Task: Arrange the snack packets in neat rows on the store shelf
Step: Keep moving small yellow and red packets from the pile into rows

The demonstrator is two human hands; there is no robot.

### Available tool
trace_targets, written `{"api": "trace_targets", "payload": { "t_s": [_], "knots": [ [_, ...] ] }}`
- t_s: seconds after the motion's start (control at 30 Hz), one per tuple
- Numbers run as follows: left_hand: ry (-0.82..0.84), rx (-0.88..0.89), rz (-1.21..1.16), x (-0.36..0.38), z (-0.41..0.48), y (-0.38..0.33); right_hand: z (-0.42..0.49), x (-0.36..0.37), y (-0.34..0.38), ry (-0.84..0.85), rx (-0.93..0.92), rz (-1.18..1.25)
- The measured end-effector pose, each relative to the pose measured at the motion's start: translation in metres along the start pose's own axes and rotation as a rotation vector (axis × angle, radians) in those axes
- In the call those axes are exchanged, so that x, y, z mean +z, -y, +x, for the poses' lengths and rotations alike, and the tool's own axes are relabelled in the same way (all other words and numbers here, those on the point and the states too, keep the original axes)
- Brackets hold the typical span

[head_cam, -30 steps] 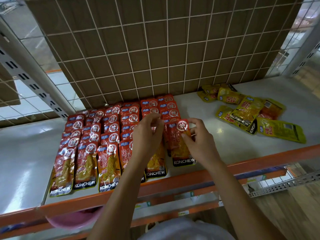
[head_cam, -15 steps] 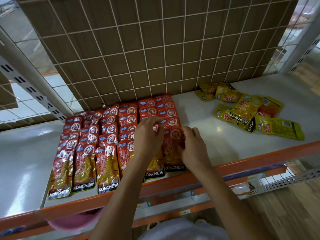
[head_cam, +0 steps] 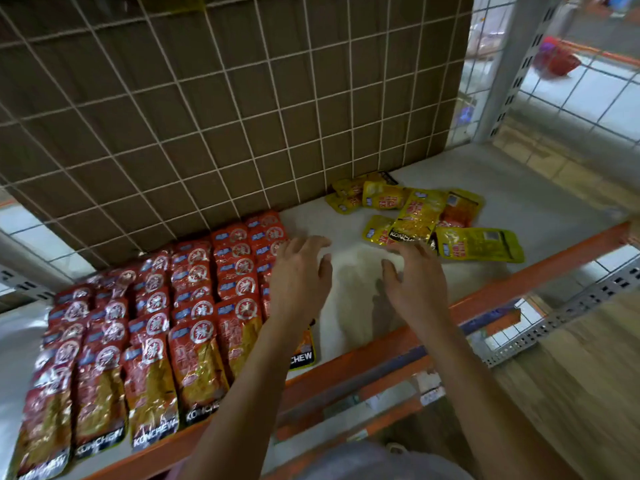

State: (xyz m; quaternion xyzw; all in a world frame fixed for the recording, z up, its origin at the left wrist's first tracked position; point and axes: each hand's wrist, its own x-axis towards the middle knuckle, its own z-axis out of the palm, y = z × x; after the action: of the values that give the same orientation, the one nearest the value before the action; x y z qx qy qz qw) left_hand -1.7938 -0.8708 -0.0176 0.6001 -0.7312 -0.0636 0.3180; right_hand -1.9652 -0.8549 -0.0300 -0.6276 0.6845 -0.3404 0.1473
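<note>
We look down on a white store shelf (head_cam: 519,209) backed by a wire grid (head_cam: 242,116), an orange rail (head_cam: 519,282) along its near edge. A moment ago both hands were settling a packet at the right end of the red packets (head_cam: 194,306); now they have let go and moved right, so we judge the red rows done and the loose heap of yellow packets (head_cam: 422,216) far right to be next. The left hand (head_cam: 299,278) hovers palm down at the red rows' right edge, fingers spread, holding nothing. The right hand (head_cam: 415,289) reaches forward, equally empty and splayed, fingertips near the closest yellow packet.
</note>
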Motion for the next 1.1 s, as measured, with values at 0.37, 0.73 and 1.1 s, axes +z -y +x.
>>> {"api": "trace_targets", "payload": {
  "t_s": [0.37,0.73,1.1],
  "knots": [
    [0.332,-0.124,0.151,0.069,0.084,-0.034,0.096,-0.060,-0.099,0.047,0.229,-0.277],
    [0.519,-0.134,0.090,0.111,0.119,-0.064,0.121,-0.053,-0.110,0.142,0.223,-0.107],
    [0.570,-0.083,0.043,0.098,0.104,-0.075,0.118,-0.049,-0.107,0.109,0.222,0.060]
  ]
}}
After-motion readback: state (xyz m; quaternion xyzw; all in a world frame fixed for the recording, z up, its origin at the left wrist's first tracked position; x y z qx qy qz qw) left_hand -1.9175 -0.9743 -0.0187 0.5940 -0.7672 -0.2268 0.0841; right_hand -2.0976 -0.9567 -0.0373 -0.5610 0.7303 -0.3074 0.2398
